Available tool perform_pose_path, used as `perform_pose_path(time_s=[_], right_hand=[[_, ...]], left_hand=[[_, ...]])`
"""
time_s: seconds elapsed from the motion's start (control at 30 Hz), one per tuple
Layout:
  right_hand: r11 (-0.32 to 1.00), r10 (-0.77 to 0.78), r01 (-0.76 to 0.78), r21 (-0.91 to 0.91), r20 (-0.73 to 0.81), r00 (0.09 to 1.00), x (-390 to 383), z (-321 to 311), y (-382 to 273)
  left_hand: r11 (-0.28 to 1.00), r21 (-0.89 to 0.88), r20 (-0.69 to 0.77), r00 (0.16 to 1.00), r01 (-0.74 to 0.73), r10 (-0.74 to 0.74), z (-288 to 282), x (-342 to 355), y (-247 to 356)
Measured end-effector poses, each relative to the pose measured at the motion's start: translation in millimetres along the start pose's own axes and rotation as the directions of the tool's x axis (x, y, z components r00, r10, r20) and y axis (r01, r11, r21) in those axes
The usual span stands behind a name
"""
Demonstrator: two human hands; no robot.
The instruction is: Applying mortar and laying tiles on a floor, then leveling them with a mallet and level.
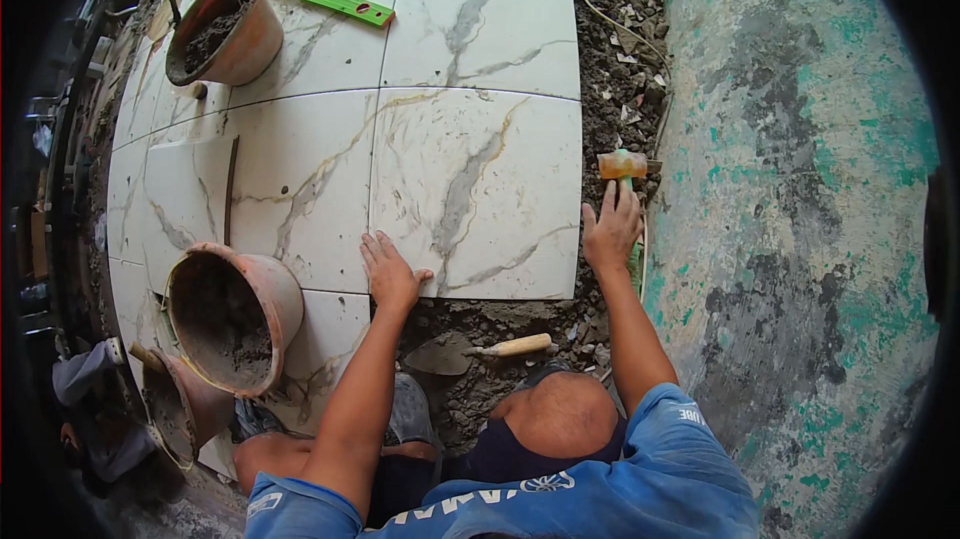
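Altogether one mallet (623, 167), one trowel (512, 346), one level (330, 1), three buckets (287, 291)

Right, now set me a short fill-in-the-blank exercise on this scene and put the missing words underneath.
1. The left hand rests on white, grey-veined ____.
2. The right hand is at the mallet, near the patchy green-and-grey ____.
3. The spirit level beside the far bucket is ____ in colour.
4. The trowel lies with its wooden handle toward the ____ side of the picture.

Missing words: tiles; wall; green; right.
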State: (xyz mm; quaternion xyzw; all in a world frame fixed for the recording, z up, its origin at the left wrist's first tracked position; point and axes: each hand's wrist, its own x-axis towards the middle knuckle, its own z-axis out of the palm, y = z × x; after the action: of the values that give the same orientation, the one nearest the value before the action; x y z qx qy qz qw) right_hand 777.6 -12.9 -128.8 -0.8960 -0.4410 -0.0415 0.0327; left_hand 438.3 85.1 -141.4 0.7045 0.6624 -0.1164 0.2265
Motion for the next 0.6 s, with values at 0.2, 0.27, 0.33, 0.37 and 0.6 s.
perform_pose_path(time_s=[0.2,0.27,0.33,0.37,0.6], right_hand=[[0.951,-0.297,0.308,-0.006,0.245,0.923,127.6,45.8,-79.5],[0.954,-0.271,0.297,-0.037,0.313,0.910,144.5,49.7,-92.9],[0.964,-0.230,0.262,-0.037,0.366,0.902,156.7,43.6,-101.4],[0.968,-0.214,0.248,-0.035,0.397,0.893,160.0,38.5,-103.7],[0.957,-0.215,0.280,-0.079,0.458,0.863,165.0,25.6,-109.5]], left_hand=[[0.998,-0.048,-0.046,0.998,0.027,-0.029,11.0,-14.4,-3.3],[0.998,-0.055,-0.021,1.000,0.022,-0.023,9.9,-18.0,-3.2],[0.998,-0.041,-0.032,0.999,0.042,-0.043,8.3,-19.9,-2.5],[0.997,-0.075,-0.043,0.999,0.012,-0.016,7.9,-20.2,-2.1],[0.996,-0.080,-0.035,0.998,0.047,-0.049,11.4,-18.6,-0.9]])
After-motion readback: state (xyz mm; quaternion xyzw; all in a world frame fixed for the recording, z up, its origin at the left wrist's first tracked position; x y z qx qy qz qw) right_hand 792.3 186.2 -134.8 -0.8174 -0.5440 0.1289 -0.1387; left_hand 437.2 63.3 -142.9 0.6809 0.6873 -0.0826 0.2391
